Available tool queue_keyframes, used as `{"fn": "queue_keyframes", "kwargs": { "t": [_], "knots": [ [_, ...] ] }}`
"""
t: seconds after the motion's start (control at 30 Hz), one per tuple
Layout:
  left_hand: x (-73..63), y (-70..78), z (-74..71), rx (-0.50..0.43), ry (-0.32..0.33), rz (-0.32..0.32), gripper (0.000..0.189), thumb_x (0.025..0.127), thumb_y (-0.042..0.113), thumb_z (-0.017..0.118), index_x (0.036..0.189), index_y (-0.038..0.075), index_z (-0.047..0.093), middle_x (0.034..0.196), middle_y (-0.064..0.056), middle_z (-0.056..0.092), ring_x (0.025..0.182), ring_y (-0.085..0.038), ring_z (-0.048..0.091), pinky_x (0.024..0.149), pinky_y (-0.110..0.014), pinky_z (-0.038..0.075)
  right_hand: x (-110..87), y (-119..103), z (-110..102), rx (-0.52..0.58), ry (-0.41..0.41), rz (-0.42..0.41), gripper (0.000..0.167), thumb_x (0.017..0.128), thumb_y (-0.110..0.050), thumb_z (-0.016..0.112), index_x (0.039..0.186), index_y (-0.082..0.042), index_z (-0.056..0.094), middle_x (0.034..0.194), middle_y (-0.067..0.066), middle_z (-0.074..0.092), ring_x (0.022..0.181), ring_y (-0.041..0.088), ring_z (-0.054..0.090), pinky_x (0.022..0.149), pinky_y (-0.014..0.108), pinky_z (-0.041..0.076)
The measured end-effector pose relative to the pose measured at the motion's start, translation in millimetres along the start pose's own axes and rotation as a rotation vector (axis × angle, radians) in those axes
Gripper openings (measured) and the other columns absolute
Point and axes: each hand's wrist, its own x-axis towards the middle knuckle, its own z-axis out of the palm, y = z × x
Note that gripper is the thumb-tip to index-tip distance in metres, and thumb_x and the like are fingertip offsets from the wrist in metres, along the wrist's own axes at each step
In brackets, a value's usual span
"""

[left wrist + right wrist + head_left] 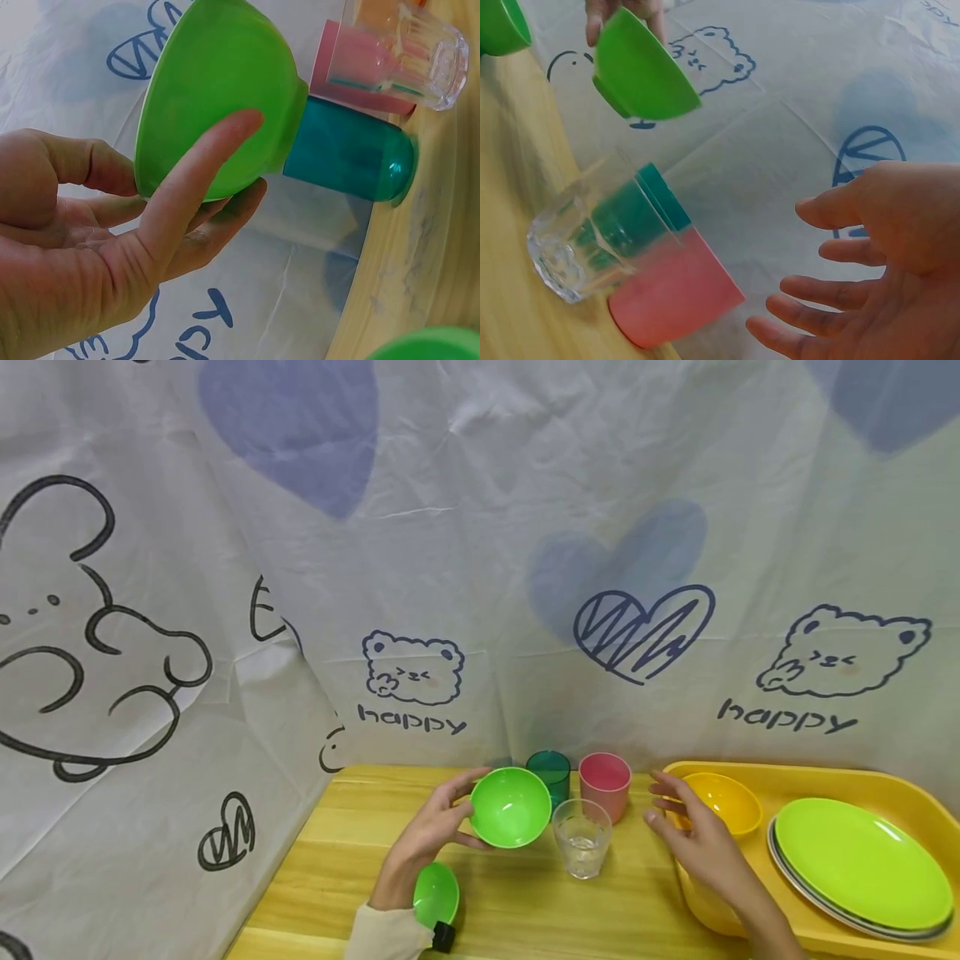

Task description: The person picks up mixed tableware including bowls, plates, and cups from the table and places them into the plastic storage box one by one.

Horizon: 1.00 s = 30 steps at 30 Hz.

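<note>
My left hand [432, 823] grips a green bowl [512, 807] by its left side, lifted above the table and tipped so its inside faces the head camera. In the left wrist view, the thumb is at the rim and the fingers lie along the outside of the bowl [225, 105]. A second green bowl [436, 896] stands on the table under my left forearm. My right hand [693, 835] holds nothing, its fingers spread and loosely bent, above the near-left rim of the yellow tray [693, 902]. The right wrist view shows the same empty hand [877, 270].
A clear glass [582, 839], a teal cup [551, 777] and a pink cup [604, 785] stand close together between my hands. In the tray are an orange-yellow bowl [726, 803] and stacked plates, a lime green plate [862, 860] on top. A printed cloth [525, 568] hangs behind the table.
</note>
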Motion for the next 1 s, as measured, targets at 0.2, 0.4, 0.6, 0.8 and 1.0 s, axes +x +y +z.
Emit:
{"fn": "queue_keyframes", "kwargs": {
  "t": [0.2, 0.4, 0.6, 0.8, 1.0],
  "knots": [
    [1.1, -0.9, 6.3, 0.016, -0.018, -0.006, 0.057, 0.096, -0.004, 0.05, 0.153, 0.001, 0.043, 0.144, -0.027, 0.047, 0.105, -0.035, 0.066, 0.072, -0.055, 0.062, -0.5, -4, 15, 0.044, -0.028, -0.029, 0.057, 0.102, -0.019, 0.066, 0.151, -0.004, 0.043, 0.141, 0.023, 0.056, 0.125, 0.044, 0.058, 0.095, 0.056, 0.056],
    [2.2, -2.0, 11.6, 0.034, -0.034, -0.01, 0.055, 0.1, 0.001, 0.053, 0.154, 0.002, 0.042, 0.143, -0.025, 0.049, 0.104, -0.033, 0.067, 0.072, -0.057, 0.061, -0.1, -10, 22, 0.071, -0.081, 0.027, 0.059, 0.102, -0.023, 0.066, 0.153, -0.006, 0.041, 0.151, 0.022, 0.048, 0.13, 0.045, 0.054, 0.097, 0.054, 0.055],
    [3.0, -3.4, 16.1, 0.041, -0.05, -0.02, 0.055, 0.101, 0.003, 0.053, 0.155, 0.0, 0.04, 0.145, -0.026, 0.046, 0.105, -0.03, 0.066, 0.068, -0.048, 0.064, -0.3, -11, 25, 0.071, -0.079, 0.02, 0.057, 0.102, -0.024, 0.066, 0.152, -0.006, 0.043, 0.149, 0.022, 0.05, 0.129, 0.046, 0.054, 0.096, 0.054, 0.056],
    [3.5, -5.1, 20.5, 0.05, -0.068, -0.023, 0.056, 0.099, 0.002, 0.053, 0.154, 0.002, 0.042, 0.142, -0.025, 0.049, 0.104, -0.029, 0.066, 0.067, -0.047, 0.064, -1.0, -11, 30, 0.071, -0.084, 0.008, 0.056, 0.102, -0.018, 0.066, 0.152, -0.006, 0.043, 0.145, 0.022, 0.053, 0.127, 0.046, 0.055, 0.094, 0.051, 0.058],
    [4.8, -5.0, 27.4, 0.049, -0.083, -0.038, 0.056, 0.099, 0.001, 0.052, 0.153, 0.003, 0.044, 0.142, -0.022, 0.05, 0.103, -0.03, 0.066, 0.069, -0.054, 0.062, -1.2, -12, 32, 0.08, -0.111, -0.002, 0.056, 0.102, -0.019, 0.066, 0.151, -0.005, 0.043, 0.144, 0.023, 0.054, 0.127, 0.044, 0.056, 0.093, 0.05, 0.058]
  ]
}}
